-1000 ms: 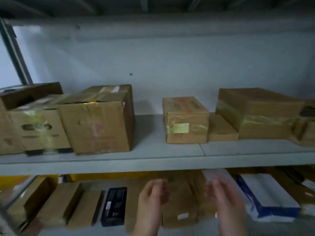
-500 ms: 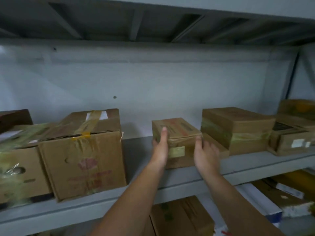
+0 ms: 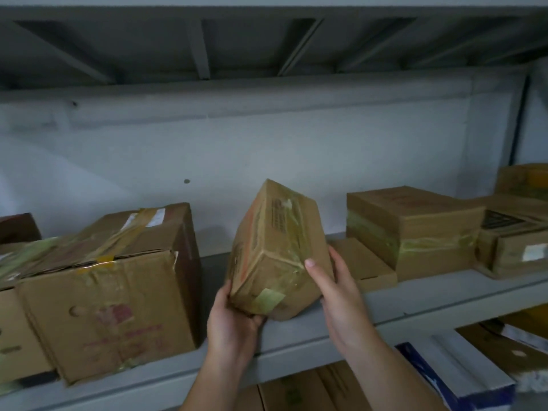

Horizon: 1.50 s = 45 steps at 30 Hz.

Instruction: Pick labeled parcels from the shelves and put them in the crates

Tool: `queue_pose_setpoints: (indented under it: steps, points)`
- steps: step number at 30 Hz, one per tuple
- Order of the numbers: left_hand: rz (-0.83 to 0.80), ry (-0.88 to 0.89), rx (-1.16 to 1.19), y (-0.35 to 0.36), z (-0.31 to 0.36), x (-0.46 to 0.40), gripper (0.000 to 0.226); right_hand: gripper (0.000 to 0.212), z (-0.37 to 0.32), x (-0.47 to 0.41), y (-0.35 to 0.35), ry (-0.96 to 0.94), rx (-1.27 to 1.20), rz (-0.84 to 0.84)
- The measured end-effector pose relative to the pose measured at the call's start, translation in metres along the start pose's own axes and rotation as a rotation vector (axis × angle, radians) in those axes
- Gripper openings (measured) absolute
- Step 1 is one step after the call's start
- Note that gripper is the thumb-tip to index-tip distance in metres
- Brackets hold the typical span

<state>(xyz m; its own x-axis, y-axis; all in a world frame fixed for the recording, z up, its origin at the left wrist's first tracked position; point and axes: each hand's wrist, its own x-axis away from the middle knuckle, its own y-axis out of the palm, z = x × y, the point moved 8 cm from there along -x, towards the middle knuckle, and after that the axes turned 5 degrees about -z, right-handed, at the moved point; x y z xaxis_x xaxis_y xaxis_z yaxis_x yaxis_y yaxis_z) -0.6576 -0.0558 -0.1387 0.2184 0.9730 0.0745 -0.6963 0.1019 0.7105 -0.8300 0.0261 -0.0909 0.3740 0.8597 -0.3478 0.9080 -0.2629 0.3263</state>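
The small parcel (image 3: 275, 250) tips up above the shelf (image 3: 415, 304), left hand (image 3: 234, 318) and right hand (image 3: 335, 289) fingers curled around it. It could slip and fall if they loosen.

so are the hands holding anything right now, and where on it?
Yes: the small taped cardboard parcel, tilted up off the shelf. The left hand grips its lower near corner from beneath; the right hand holds its right side, thumb on the near face.

On the shelf (image 3: 415, 304), the tilted parcel (image 3: 275, 250) stood between a large box (image 3: 109, 304) at left and a flat box (image 3: 364, 264) at right, with a taped box (image 3: 415, 229) behind that.
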Motion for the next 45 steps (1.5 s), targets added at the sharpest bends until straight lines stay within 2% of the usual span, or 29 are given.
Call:
queue_pose_setpoints:
  steps: [2, 4, 6, 8, 10, 13, 15, 16, 19, 20, 22, 25, 27, 29, 31, 33, 36, 43, 45]
  points:
    - [0.108, 0.136, -0.270, -0.010, 0.014, 0.001, 0.043, 0.062, 0.001, -0.001, 0.003, -0.011, 0.023, -0.061]
    - [0.208, 0.282, -0.552, -0.019, 0.030, 0.005, 0.043, 0.063, 0.002, 0.000, 0.005, -0.055, 0.048, -0.098]
    - [0.156, 0.318, -0.675, -0.019, 0.028, 0.002, 0.029, 0.071, 0.006, 0.000, 0.011, -0.078, 0.047, -0.138]
    - [0.077, 0.288, -0.639, -0.017, 0.025, 0.004, 0.033, 0.070, 0.013, -0.001, 0.018, -0.079, 0.069, -0.173]
    - [-0.062, 0.246, -0.536, -0.009, 0.023, 0.004, 0.050, 0.065, 0.018, -0.003, 0.018, -0.053, 0.077, -0.175]
    - [-0.246, 0.163, -0.435, -0.002, 0.020, -0.001, 0.074, 0.047, 0.013, -0.015, 0.013, -0.067, 0.175, -0.148]
    - [-0.275, 0.148, -0.358, -0.002, 0.021, -0.003, 0.073, 0.042, 0.001, -0.023, 0.013, -0.129, 0.287, -0.130]
    - [-0.288, 0.143, -0.309, -0.002, 0.022, -0.004, 0.073, 0.057, 0.000, -0.027, 0.015, -0.111, 0.315, -0.139]
    - [-0.387, 0.083, -0.146, 0.000, 0.020, -0.006, 0.093, 0.119, 0.010, -0.031, 0.021, 0.034, 0.259, -0.223]
    - [-0.408, 0.076, -0.085, -0.002, 0.021, -0.006, 0.094, 0.130, 0.010, -0.029, 0.022, 0.039, 0.242, -0.234]
    - [-0.415, 0.067, 0.024, -0.008, 0.023, -0.008, 0.088, 0.134, 0.006, -0.026, 0.019, -0.003, 0.190, -0.203]
    - [-0.432, 0.070, 0.045, -0.012, 0.021, -0.009, 0.074, 0.121, 0.005, -0.024, 0.012, -0.040, 0.056, -0.166]
    - [-0.332, 0.142, -0.075, -0.019, 0.022, -0.012, 0.067, 0.098, 0.007, -0.025, 0.008, -0.056, -0.023, -0.151]
    - [-0.140, 0.274, -0.338, -0.031, 0.028, -0.016, 0.053, 0.077, 0.014, -0.025, 0.006, -0.059, -0.048, -0.167]
    - [-0.066, 0.342, -0.438, -0.032, 0.031, -0.014, 0.049, 0.074, 0.022, -0.022, 0.006, -0.052, -0.047, -0.192]
    - [-0.031, 0.312, -0.453, -0.033, 0.029, -0.015, 0.048, 0.076, 0.029, -0.021, 0.001, -0.066, -0.043, -0.183]
    - [0.003, 0.258, -0.323, -0.033, 0.027, -0.013, 0.032, 0.076, 0.033, -0.015, 0.004, -0.107, 0.003, -0.234]
    - [-0.021, 0.243, -0.309, -0.030, 0.022, -0.015, 0.047, 0.064, 0.045, -0.018, -0.001, -0.049, -0.075, -0.177]
    - [-0.022, 0.252, -0.319, -0.030, 0.023, -0.016, 0.040, 0.060, 0.047, -0.019, -0.002, -0.016, -0.108, -0.170]
